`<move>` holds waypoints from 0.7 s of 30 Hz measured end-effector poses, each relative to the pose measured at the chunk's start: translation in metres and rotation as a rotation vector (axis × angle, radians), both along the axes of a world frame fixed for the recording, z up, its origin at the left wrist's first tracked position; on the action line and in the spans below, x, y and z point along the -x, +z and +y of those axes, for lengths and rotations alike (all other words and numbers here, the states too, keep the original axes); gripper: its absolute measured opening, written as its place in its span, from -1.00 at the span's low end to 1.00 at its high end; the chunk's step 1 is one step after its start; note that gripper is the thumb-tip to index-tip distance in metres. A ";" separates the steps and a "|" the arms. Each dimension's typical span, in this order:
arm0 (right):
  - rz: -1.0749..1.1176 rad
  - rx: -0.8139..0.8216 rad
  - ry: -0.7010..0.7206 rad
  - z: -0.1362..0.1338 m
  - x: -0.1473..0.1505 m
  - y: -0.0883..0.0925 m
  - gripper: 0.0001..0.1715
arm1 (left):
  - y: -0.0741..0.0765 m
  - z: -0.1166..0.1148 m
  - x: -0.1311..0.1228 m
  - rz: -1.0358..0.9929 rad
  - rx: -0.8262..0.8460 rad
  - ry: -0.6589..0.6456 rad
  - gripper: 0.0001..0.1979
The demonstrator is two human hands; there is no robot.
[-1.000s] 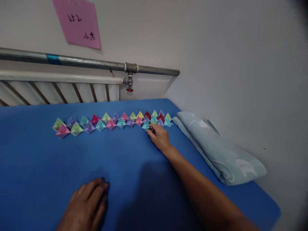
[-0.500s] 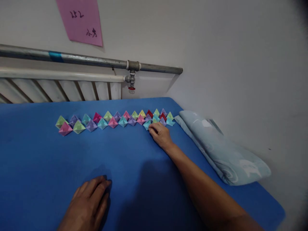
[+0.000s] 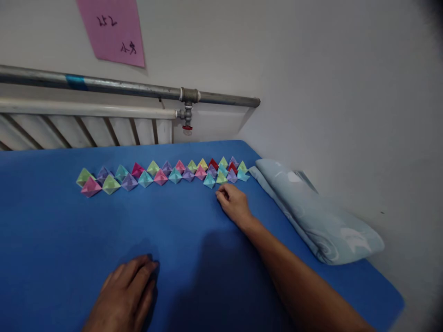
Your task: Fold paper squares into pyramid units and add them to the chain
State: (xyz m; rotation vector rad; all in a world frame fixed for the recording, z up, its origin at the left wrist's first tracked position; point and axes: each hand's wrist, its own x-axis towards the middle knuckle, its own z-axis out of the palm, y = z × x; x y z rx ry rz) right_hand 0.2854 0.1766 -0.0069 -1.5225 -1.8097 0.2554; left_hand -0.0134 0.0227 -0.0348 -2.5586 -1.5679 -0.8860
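Folded paper boats in several colours stand in two uneven rows across the far part of the blue tabletop point(image 3: 166, 221). My right hand point(image 3: 233, 203) is just in front of the rows at their right part, fingers curled together with nothing showing in them. Closest to it are a light green paper boat point(image 3: 221, 178) and a cyan paper boat point(image 3: 209, 180). The left end of the front row is a pink paper boat point(image 3: 91, 187). Low on the left, my left hand point(image 3: 121, 293) lies palm down on the tabletop, fingers loosely extended, holding nothing.
A folded light blue patterned cloth point(image 3: 311, 212) lies along the right edge, against the wall. Behind the table are a white radiator point(image 3: 121, 131) and a metal pipe point(image 3: 138, 87) with a red-handled valve point(image 3: 187, 127). A pink paper sign point(image 3: 114, 32) hangs above.
My right hand has let go of the cyan boat and drawn back slightly toward me, uncovering it and the light green boat. My left hand stays in place. The view has shifted slightly.
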 end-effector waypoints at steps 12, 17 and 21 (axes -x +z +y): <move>0.049 -0.027 0.010 0.015 0.005 -0.002 -0.70 | -0.003 0.000 0.001 0.010 0.005 -0.006 -0.67; -0.038 -0.067 0.038 0.023 0.007 -0.003 -0.75 | 0.000 0.001 -0.001 0.009 -0.024 -0.012 -0.68; -0.094 -0.040 0.029 0.023 0.009 -0.003 -0.73 | 0.003 0.002 -0.003 0.019 -0.021 -0.008 -0.68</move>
